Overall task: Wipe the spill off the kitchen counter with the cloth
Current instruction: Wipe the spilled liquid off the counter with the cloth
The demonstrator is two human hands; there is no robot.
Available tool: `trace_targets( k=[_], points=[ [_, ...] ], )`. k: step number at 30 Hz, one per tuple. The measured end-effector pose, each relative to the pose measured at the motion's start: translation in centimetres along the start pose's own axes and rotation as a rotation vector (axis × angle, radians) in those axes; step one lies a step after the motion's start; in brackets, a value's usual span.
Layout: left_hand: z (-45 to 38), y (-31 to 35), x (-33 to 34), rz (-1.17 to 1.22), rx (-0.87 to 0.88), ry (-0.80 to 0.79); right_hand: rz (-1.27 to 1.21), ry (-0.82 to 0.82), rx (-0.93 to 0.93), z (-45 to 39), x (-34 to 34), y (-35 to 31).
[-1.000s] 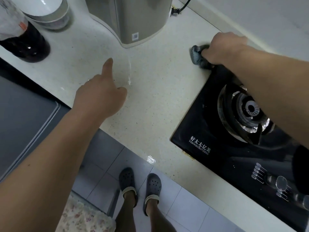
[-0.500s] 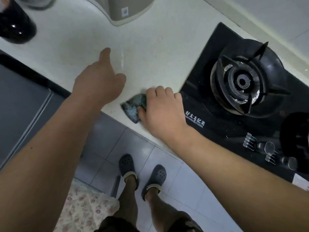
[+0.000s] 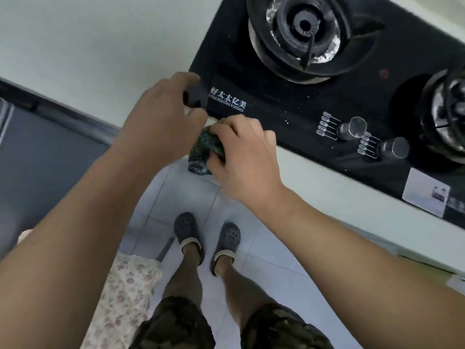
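Observation:
The crumpled grey-green mesh cloth [image 3: 204, 150] hangs at the front edge of the white counter [image 3: 100, 46], just off the stove's front left corner. My right hand [image 3: 241, 157] grips it from the right, fingers curled round it. My left hand [image 3: 161, 117] sits right beside the cloth on its left, over the counter edge. Its fingers are loosely curled and reach the cloth's upper end, and its palm side is hidden. No wet streak shows on the counter in this view.
A black glass gas stove [image 3: 276, 102] fills the right, with a burner [image 3: 302, 28], a second burner [image 3: 448, 114] and two knobs [image 3: 352, 128]. A dark cabinet front [image 3: 37, 159] lies to the left. Below are grey floor tiles, my feet in clogs [image 3: 188, 233] and a flowered mat [image 3: 125, 293].
My right hand has slid the cloth right along the counter's front edge to the stove corner. My left hand came off the counter and closed in beside the cloth. The view has shifted right.

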State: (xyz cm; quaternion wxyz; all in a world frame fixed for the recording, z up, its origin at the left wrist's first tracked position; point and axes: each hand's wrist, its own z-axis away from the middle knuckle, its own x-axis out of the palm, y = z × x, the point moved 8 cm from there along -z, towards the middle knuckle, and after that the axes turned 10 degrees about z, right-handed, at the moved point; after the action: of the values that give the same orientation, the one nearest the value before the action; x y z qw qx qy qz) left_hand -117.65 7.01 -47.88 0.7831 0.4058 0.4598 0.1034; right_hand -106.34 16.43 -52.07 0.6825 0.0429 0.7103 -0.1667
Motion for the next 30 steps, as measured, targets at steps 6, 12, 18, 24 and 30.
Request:
trace_targets(
  k=[6,12,18,24,30],
  points=[
    [2.9,3.9,7.4,-0.100,0.089,-0.162,-0.064,-0.005,0.126,5.4,-1.1,7.1],
    [5.6,4.5,13.0,-0.306,0.122,-0.285,-0.082,0.043,0.216,10.0,-2.1,11.8],
    [9.3,7.3,17.9,-0.381,0.204,-0.363,-0.064,0.077,0.291,14.8,-2.9,16.6],
    [11.9,10.9,23.1,-0.431,0.232,-0.413,-0.005,0.125,0.324,19.1,-3.9,22.2],
    [13.5,14.9,28.8,-0.460,0.222,-0.409,0.043,0.174,0.302,24.5,-4.3,28.8]
  ],
)
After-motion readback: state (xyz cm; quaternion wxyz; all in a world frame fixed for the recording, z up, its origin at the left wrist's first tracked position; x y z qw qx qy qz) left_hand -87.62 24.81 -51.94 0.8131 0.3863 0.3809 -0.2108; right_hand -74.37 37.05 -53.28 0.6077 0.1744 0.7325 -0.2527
